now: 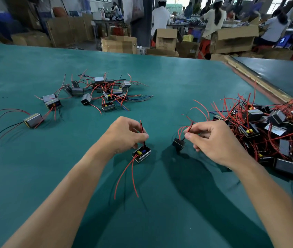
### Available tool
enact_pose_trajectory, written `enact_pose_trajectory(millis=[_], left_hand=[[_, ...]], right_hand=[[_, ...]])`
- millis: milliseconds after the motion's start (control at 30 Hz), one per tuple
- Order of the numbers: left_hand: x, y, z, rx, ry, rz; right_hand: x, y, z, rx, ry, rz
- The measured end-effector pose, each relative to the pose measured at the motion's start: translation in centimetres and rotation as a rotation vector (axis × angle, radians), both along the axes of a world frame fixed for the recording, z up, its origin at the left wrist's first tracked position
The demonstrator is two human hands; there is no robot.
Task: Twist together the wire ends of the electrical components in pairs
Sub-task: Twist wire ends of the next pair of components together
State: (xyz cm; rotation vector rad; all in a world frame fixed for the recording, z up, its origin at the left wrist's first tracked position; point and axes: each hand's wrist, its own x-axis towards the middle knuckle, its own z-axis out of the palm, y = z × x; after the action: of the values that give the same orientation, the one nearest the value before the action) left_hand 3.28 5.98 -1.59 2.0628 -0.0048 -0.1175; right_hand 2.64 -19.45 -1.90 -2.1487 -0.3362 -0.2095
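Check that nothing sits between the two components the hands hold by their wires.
Nothing visible does. Only bare table lies between the yellow-capped component, held by its wires in the left hand, and the black component in the right hand. The tangled pile sits right of that hand, outside the gap.

Factory floor: workers [160,17] at benches, cardboard boxes [118,44], green worktable [34,68] w/ components.
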Motion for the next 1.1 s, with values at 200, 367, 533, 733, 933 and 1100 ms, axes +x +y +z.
enact_pose_trajectory(millis=[200,367,533,733,933,1100], left_hand=[[-0.4,-0.9,0.4,-0.043,-0.029,-0.010],[-0.7,-1.3,0.8,-0.096,-0.052,-0.018],[-0.8,-1.5,0.8,-0.111,-0.087,-0.007],[-1.0,-1.9,0.2,0.149,-0.350,0.071],[-1.0,-1.9,-0.1,0.262,-0.320,0.043],[-1.0,-2.2,-0.2,0.331,-0.291,-0.002]], right_hand=[[-0.4,0.5,0.3,-0.057,-0.025,0.024],[-0.8,1.2,0.4,-0.086,-0.048,0.081],[-1.0,1.8,0.0,-0.121,-0.025,0.068],[-1.1,2.0,-0.3,-0.088,0.036,0.037],[-1.0,2.2,-0.4,0.006,0.068,0.041],[-1.1,2.3,-0.2,0.007,0.043,0.077]])
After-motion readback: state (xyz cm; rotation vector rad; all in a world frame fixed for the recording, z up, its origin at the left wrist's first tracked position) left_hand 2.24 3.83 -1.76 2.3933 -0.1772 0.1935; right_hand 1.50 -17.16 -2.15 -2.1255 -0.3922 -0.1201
